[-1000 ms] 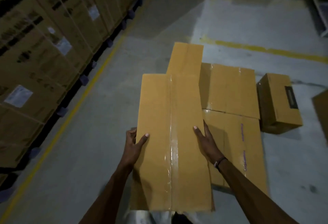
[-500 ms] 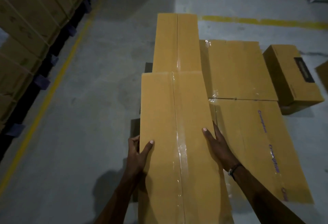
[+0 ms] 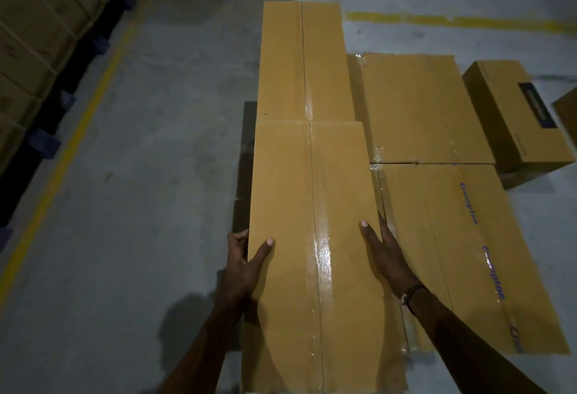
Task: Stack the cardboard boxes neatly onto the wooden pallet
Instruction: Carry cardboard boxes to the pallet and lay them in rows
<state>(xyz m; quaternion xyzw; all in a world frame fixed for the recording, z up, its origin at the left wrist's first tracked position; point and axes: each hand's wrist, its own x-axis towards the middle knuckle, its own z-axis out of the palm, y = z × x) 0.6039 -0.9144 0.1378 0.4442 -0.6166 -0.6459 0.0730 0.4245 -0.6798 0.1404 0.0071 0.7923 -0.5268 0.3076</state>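
You are in the placing step: the long cardboard box [image 3: 315, 253] is coming down onto the pallet [image 3: 246, 150], of which only a dark strip shows along the left edge, and the next move, as I judge it, calls for lowering the box flat, butting its far end against the box ahead [image 3: 304, 59] and its right side against the two flat boxes [image 3: 437, 190] on the pallet's right half. Keep it square; its long axis runs away from you, in line with the box ahead, its taped seam pointing the same way. It sits over the near left part of the pallet (whether it already rests there I cannot tell). A smaller labelled box [image 3: 515, 119] stands on the floor beyond the pallet's right edge, waiting. Your left hand [image 3: 243, 265] grips the box's left edge, thumb on top and fingers curled round the side. Your right hand [image 3: 387, 256] lies with straight fingers along the right edge, thumb on top, pressing inward.
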